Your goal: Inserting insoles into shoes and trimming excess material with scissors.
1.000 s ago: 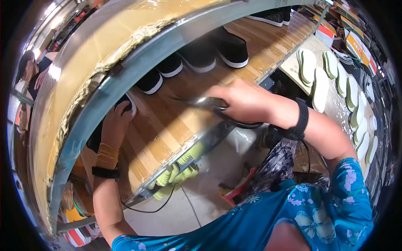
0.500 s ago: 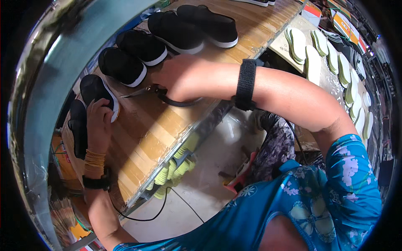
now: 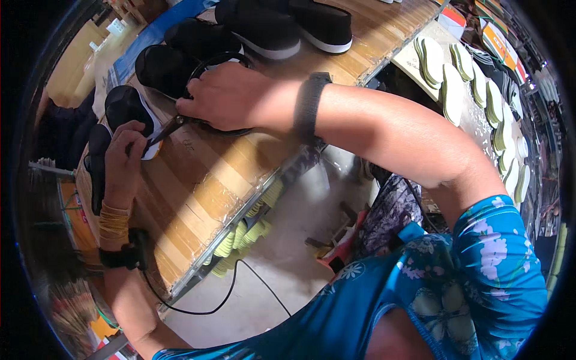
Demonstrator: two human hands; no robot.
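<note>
In my right hand (image 3: pixel 225 96) is a pair of black-handled scissors (image 3: pixel 170 127); one large handle loop stands up past the knuckles. The blades point left, their tips close to the white sole edge of a black slip-on shoe (image 3: pixel 125 108). Beside that edge, my left hand (image 3: pixel 123 159) has its thumb and fingers pinched together, right by the scissor tips. What the pinch holds, if anything, is too small to make out. Another black shoe (image 3: pixel 96 144) lies to the left, partly behind the left hand. More black shoes (image 3: pixel 264 27) with white soles run in a row toward the far right.
The shoes stand on a tape-covered workbench (image 3: pixel 198 204). Stacked pale insoles (image 3: pixel 453 96) lie on a board at the right. Yellow-green insole stacks (image 3: pixel 237 237) sit beneath the bench edge. A black cable (image 3: pixel 204 312) hangs from my left wrist strap. Someone's patterned trouser leg (image 3: pixel 393 207) is below.
My right hand has moved left and slightly up with the scissors, bringing the blades to the shoe's edge. The fingers of my left hand have gone from resting on the shoe to a pinch.
</note>
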